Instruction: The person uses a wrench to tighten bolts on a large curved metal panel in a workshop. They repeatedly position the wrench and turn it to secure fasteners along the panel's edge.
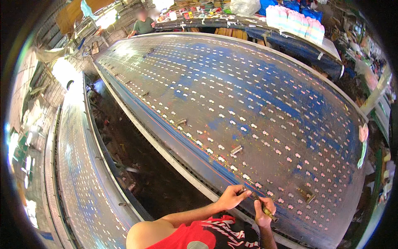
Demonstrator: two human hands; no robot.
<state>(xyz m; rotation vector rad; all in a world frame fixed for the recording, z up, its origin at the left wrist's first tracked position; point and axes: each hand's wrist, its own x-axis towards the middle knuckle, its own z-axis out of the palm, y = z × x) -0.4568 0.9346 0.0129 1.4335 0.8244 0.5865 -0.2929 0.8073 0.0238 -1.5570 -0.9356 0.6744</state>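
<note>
Over the near edge of a long grey table [265, 166] with blue stains, both my hands work close together. My right hand [265, 209] is closed around a narrow brass-coloured metal piece [269, 213], whose end sticks out below the fingers. Thumb and fingers of my left hand [233, 198] pinch a small dark part just to the left; whether it belongs to the same metal piece I cannot tell. Rows of small whitish and pink shapes cover the tabletop. Similar small metal pieces lie there, one silvery piece [236, 150] beyond my hands and one brass-toned piece [310, 198] to the right.
A pale rail [174, 162] edges the table, with a dark gap beside it. Another long table [89, 178] with similar marks stands left. At the far end is a person [143, 27]. Striped bundles [294, 23] sit on a side bench; a cloth [362, 145] hangs at right.
</note>
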